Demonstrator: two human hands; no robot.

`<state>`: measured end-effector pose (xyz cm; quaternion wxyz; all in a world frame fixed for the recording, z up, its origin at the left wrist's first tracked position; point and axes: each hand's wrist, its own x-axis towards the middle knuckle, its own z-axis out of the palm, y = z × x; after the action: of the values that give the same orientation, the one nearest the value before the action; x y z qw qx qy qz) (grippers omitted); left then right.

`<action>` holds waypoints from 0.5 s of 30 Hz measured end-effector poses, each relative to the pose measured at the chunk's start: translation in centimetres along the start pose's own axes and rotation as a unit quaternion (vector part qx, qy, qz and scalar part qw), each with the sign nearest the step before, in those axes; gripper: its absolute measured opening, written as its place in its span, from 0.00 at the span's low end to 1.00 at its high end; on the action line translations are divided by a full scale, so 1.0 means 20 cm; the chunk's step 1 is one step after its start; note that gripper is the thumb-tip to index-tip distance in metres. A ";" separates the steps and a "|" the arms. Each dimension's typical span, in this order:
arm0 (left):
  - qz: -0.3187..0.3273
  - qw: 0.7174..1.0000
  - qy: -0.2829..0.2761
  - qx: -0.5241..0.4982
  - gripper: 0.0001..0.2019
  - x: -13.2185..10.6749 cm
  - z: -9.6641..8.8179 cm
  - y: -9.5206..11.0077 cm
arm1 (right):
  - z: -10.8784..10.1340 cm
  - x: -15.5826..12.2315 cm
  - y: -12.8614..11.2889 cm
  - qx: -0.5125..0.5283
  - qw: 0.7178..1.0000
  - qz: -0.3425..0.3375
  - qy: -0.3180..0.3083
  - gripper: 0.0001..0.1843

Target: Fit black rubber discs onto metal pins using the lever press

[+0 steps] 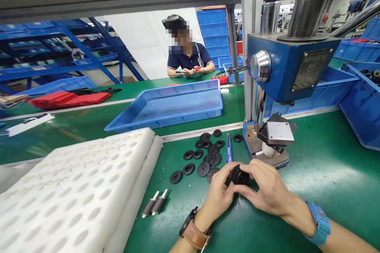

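Between my two hands is a round black plastic wheel [239, 175], tilted so that its hub faces me. My left hand [220, 191] grips its left edge with fingers and thumb. From the other side, my right hand [265, 185] pinches the same wheel. Several loose black discs [203, 168] lie on the green table just beyond my left hand. A blue utility knife [228, 148] rests beside them. Two dark rollers with white shafts [158, 202] lie to the left of my left wrist.
A blue hand press [292, 67] stands at the right, a metal-plated fixture [279, 132] on its base. White foam trays with round holes [74, 189] fill the left. Behind are a shallow blue bin [178, 120] and a person [190, 59] seated at another bench. Blue bins [365, 106] stand at far right.
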<state>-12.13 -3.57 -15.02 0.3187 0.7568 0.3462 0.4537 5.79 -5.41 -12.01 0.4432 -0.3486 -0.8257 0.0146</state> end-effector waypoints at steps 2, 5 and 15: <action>-0.001 1.000 0.001 0.004 0.11 0.00 0.00 0.00 | 0.00 0.00 0.00 -0.003 1.000 0.002 -0.005 0.15; -0.005 1.000 0.003 0.001 0.10 0.00 0.00 0.00 | -0.01 0.00 -0.01 -0.009 1.000 0.007 -0.012 0.15; -0.049 0.999 -0.020 0.006 0.11 -0.02 0.02 -0.04 | -0.03 0.01 -0.06 -0.013 0.990 0.108 -0.085 0.12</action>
<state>-12.12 -3.48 -15.86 0.3427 0.7501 0.3791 0.4199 5.53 -6.40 -11.20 0.3630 -0.4388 -0.8180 0.0815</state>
